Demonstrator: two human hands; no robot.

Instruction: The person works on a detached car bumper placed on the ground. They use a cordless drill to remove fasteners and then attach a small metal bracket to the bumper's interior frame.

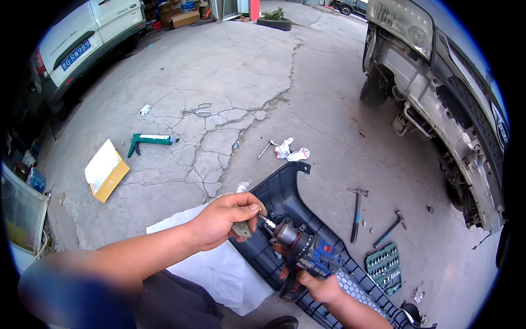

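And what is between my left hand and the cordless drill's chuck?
In the head view, a silver driver bit reaches from the chuck toward the left hand; contact is unclear.

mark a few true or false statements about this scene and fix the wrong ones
1. The right hand holds a blue-and-black drill. True.
2. The left hand is empty. False: the left hand holds a small flat piece.
3. The green caulking gun lies right of the yellow box. True.
4. The hammers lie on the black panel. False: they lie on the concrete ground, right of it.
5. The green socket case is open. True.
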